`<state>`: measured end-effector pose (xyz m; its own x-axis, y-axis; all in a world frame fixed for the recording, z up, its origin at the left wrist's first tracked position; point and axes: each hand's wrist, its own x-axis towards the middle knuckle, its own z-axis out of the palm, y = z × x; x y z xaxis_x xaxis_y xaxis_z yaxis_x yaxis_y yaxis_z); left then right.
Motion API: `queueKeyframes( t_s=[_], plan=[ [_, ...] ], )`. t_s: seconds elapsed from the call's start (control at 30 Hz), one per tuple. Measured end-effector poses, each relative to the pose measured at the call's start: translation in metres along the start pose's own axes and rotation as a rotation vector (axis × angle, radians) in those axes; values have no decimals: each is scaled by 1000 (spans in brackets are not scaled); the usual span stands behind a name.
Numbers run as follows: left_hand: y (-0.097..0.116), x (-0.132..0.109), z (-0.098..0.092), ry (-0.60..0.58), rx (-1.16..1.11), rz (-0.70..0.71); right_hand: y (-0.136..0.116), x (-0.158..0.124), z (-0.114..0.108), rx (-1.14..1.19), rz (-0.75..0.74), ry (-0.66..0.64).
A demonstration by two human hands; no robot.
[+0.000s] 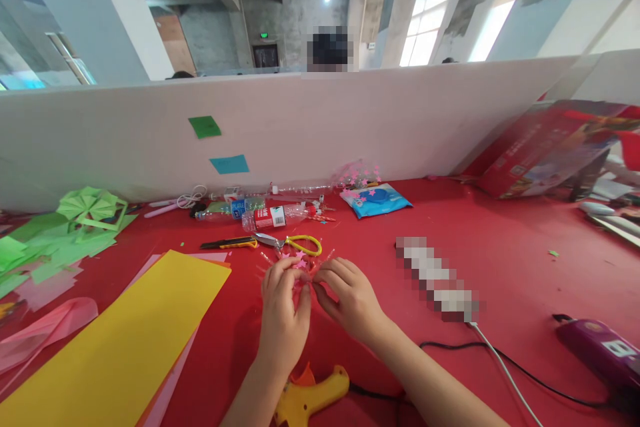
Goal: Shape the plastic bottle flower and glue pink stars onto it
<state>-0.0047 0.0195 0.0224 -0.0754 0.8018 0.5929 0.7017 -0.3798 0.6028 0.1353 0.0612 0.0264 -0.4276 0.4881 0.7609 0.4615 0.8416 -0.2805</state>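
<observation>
My left hand [285,307] and my right hand [350,293] meet over the middle of the red table, fingertips almost touching. Both are closed in a pinch on a see-through plastic piece with pink stars [300,259], its thin strips fanning out behind the fingers. What exactly sits between the fingertips is too small to tell. Just beyond lie scissors [304,245] with yellow handles and a yellow-black utility knife [230,243]. Below my hands, a yellow glue gun [320,397] rests on the table, partly hidden by my left forearm.
Plastic bottles [270,216] and a blue wipes pack [377,200] lie by the white partition [300,120]. Yellow paper [125,340] and green paper pieces [85,220] cover the left. At right are a cable [505,367], a purple tool [600,353] and a red box [555,147].
</observation>
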Motion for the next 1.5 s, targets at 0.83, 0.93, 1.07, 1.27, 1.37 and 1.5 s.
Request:
queueKeyframes(
  t_s=[0.83, 0.93, 1.07, 1.27, 1.37, 1.5],
  plan=[
    [-4, 0, 3, -14, -46, -133, 3, -4, 15, 124, 206, -112],
    [-4, 1, 2, -19, -53, -128, 4, -6, 16, 136, 225, -111],
    [-4, 1, 1, -24, -55, -154, 3, -6, 17, 150, 229, -100],
    [-4, 0, 1, -63, -120, -205, 0, -6, 18, 132, 202, -82],
    [-4, 1, 0, -65, -130, -194, 0, -6, 17, 118, 199, -90],
    [-2, 3, -3, -60, -108, -180, 0, -5, 17, 98, 191, -83]
  ],
)
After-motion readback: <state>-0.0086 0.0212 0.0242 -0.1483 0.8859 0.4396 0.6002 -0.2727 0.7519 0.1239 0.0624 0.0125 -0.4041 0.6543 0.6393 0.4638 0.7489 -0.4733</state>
